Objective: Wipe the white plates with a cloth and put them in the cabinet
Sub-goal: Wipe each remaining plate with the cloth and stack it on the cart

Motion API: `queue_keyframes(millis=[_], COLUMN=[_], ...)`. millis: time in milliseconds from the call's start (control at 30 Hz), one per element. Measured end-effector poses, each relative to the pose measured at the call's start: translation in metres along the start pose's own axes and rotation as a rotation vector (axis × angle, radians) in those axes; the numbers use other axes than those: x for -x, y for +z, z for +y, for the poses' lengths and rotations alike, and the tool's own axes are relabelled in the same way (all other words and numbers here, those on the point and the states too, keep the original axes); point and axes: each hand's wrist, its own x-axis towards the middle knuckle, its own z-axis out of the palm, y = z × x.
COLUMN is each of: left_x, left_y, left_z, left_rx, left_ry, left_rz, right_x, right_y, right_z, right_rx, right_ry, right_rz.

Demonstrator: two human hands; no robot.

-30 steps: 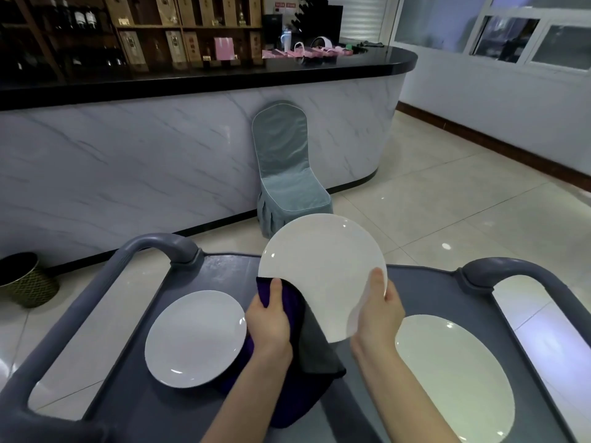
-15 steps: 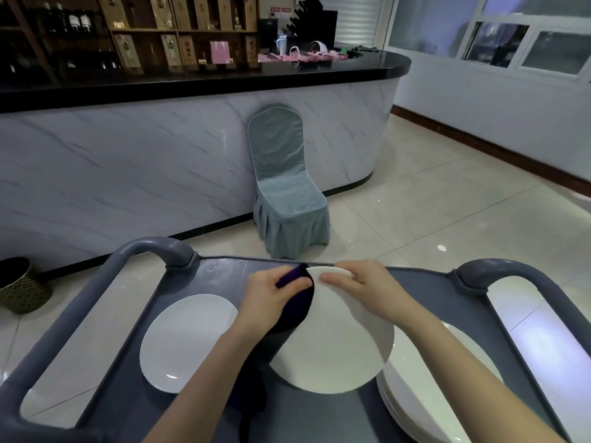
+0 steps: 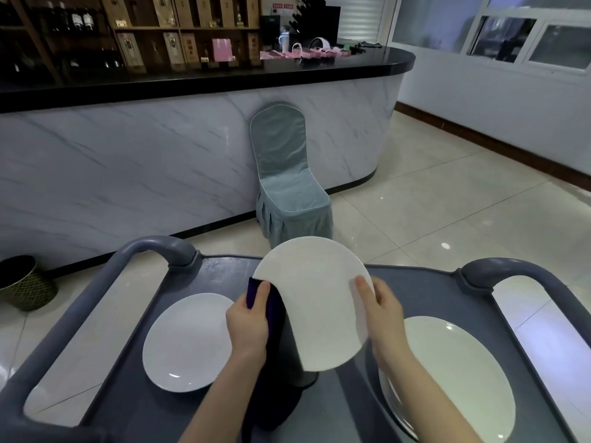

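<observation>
The right hand [image 3: 382, 311] is gripping the right rim of a white plate [image 3: 313, 292]. The thumb is lying on the near face; the remaining fingers are passing behind the rim and are hidden. The plate is being held tilted, clear of the cart [image 3: 415, 289], above the middle of its far edge.

The left hand [image 3: 248, 324] is pinching a purple cloth [image 3: 275, 318] against the lower left rim of the held plate. The thumb is pressing on top of the cloth; the other fingers are hidden behind it. The free end of the cloth is hanging down to the cart deck near its near edge.

A single white plate [image 3: 188, 343] is lying flat on the left side of the cart deck. A stack of white plates [image 3: 454, 378] is lying toward the near right corner. Both are apart from the held plate.

Beyond the far edge of the cart, a covered chair [image 3: 287, 187] is standing against a marble-fronted bar [image 3: 160, 148]. A dark bin [image 3: 22, 282] is standing on the floor at the left.
</observation>
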Motion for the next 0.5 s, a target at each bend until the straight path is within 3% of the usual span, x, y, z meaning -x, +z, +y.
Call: queue_keyframes(millis=[100,233,400,500], left_x=[-0.001,-0.002,0.001,-0.001], left_y=[-0.003,0.008,0.008,0.002], left_z=[0.019,0.038,0.035,0.026], left_rx=[-0.192,-0.412,-0.354,-0.248], left_ry=[0.259,0.452,0.426,0.334], left_rz=[-0.214,-0.454,-0.463,-0.288], right_x=[-0.022,-0.032,-0.024,-0.020], right_y=[-0.014,-0.009,-0.002,-0.008], right_z=[-0.030,-0.055,-0.048,-0.043], right_rx=[0.268,0.632,0.549,0.429], right_ry=[-0.221,-0.303,-0.398,-0.299], right_rz=[-0.238,-0.605,-0.477,-0.292])
